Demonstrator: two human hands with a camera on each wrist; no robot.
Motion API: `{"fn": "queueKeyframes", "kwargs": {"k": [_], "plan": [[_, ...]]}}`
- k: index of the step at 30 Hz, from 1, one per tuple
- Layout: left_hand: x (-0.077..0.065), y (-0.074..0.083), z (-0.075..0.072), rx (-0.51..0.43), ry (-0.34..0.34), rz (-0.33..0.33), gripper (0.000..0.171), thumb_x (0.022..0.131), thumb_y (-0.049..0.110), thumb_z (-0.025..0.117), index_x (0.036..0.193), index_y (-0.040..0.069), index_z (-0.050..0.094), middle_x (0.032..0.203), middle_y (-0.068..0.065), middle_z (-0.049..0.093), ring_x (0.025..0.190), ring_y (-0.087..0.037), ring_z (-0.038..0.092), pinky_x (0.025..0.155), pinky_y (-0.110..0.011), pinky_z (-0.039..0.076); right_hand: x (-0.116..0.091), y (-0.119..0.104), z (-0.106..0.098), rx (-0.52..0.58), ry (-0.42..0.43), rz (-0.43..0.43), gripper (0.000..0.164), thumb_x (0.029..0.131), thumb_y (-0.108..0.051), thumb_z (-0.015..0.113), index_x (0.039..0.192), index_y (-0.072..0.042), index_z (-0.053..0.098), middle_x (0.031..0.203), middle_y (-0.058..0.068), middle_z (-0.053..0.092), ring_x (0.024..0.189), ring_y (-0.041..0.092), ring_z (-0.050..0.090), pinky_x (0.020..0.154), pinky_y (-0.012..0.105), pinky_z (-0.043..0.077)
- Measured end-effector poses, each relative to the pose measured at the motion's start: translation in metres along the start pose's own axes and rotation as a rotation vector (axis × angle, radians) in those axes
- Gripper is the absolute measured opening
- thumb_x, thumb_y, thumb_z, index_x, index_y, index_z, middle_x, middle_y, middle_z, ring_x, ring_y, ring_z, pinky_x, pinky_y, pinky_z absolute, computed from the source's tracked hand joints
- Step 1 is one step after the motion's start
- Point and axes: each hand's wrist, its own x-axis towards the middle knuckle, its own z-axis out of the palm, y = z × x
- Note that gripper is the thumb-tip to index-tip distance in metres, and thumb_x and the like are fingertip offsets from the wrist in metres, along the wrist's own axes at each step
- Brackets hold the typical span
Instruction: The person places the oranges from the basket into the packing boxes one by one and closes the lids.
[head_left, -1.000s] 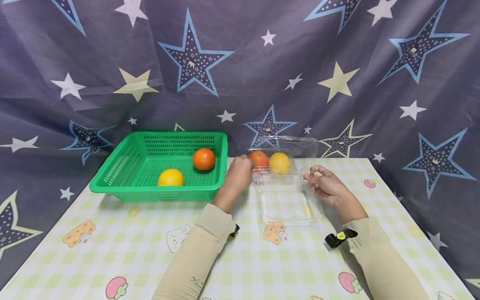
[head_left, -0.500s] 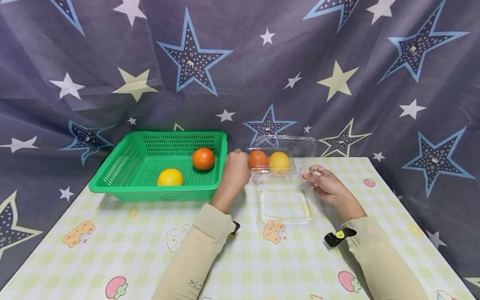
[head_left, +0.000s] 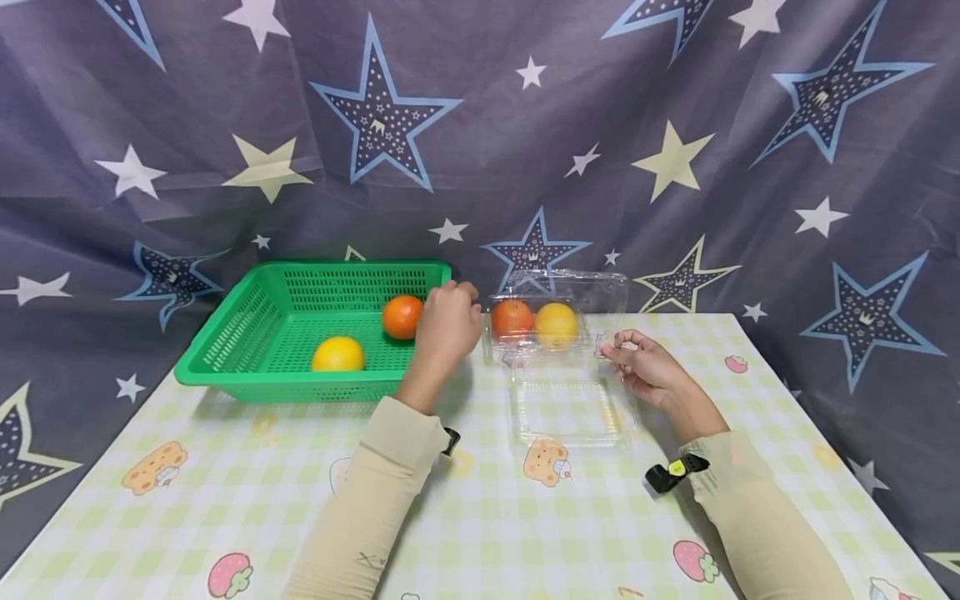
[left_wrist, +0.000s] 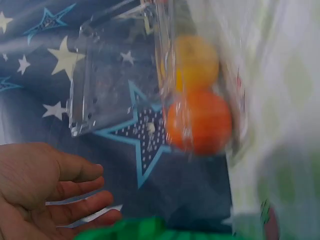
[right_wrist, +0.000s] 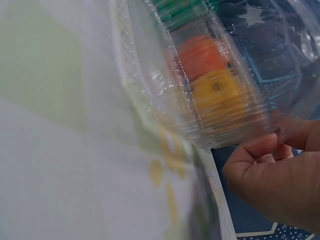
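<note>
My left hand (head_left: 450, 321) is over the right rim of the green basket (head_left: 255, 379), fingers relaxed and holding nothing, as the left wrist view shows. Partly behind that hand, an orange-red fruit (head_left: 401, 317) lies in the basket, along with a yellow fruit (head_left: 337, 355). With thumb and fingertips, my right hand (head_left: 648, 371) pinches the edge of a transparent plastic clamshell box (right_wrist: 220, 132). Another orange-red fruit (left_wrist: 200, 122) and another yellow fruit (left_wrist: 196, 62) sit side by side in a transparent box with its lid (left_wrist: 112, 75) raised behind them.
A transparent ridged tray part (head_left: 566, 412) lies on the checked tablecloth (head_left: 480, 533), in front of the two boxed fruits. The star-patterned curtain (head_left: 480, 125) hangs right behind the table's back edge.
My left hand has moved left, away from the boxed fruits to the basket's right rim. The right hand stays at the box edge, and the fruits have not moved.
</note>
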Motion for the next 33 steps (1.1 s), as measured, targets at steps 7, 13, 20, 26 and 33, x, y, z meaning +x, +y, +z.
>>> {"fn": "queueKeyframes", "kwargs": {"k": [7, 13, 20, 26, 33], "plan": [[0.01, -0.023, -0.022, 0.118, -0.143, -0.025, 0.034, 0.101, 0.018, 0.061, 0.132, 0.003, 0.065, 0.13, -0.021, 0.06, 0.117, -0.043, 0.056, 0.093, -0.055, 0.052, 0.001, 0.0, -0.001, 0.012, -0.005, -0.002, 0.015, 0.105, -0.003, 0.054, 0.094, -0.012, 0.048, 0.1, 0.004, 0.068, 0.066, 0.008, 0.047, 0.057, 0.019, 0.037], [0.013, -0.046, -0.031, 0.202, -0.255, -0.046, 0.044, 0.102, 0.019, 0.059, 0.142, 0.0, 0.055, 0.139, -0.028, 0.051, 0.12, -0.049, 0.05, 0.091, -0.062, 0.051, 0.002, 0.003, 0.0, 0.006, -0.01, 0.0, 0.016, 0.104, -0.002, 0.055, 0.093, -0.011, 0.048, 0.1, 0.005, 0.069, 0.064, 0.008, 0.047, 0.054, 0.017, 0.037], [0.018, -0.068, -0.037, 0.234, -0.337, -0.063, 0.049, 0.1, 0.017, 0.055, 0.145, -0.002, 0.049, 0.142, -0.032, 0.044, 0.12, -0.051, 0.046, 0.085, -0.062, 0.052, 0.003, 0.005, 0.001, 0.01, 0.001, 0.008, 0.017, 0.103, -0.002, 0.057, 0.092, -0.012, 0.049, 0.098, 0.004, 0.07, 0.063, 0.007, 0.047, 0.054, 0.017, 0.038], [0.022, -0.08, -0.036, 0.256, -0.421, -0.069, 0.059, 0.098, 0.026, 0.064, 0.147, 0.001, 0.045, 0.146, -0.031, 0.039, 0.122, -0.05, 0.043, 0.085, -0.059, 0.052, 0.002, 0.005, 0.003, 0.0, 0.013, 0.013, 0.015, 0.103, -0.003, 0.058, 0.093, -0.01, 0.049, 0.097, 0.004, 0.07, 0.061, 0.007, 0.046, 0.054, 0.018, 0.038], [0.028, -0.086, -0.032, 0.275, -0.514, -0.054, 0.068, 0.099, 0.029, 0.064, 0.158, 0.009, 0.036, 0.152, -0.031, 0.03, 0.129, -0.052, 0.038, 0.086, -0.06, 0.05, 0.003, 0.004, 0.003, -0.005, 0.009, 0.017, 0.015, 0.103, -0.003, 0.059, 0.093, -0.01, 0.049, 0.099, 0.004, 0.069, 0.061, 0.007, 0.045, 0.054, 0.018, 0.038]]}}
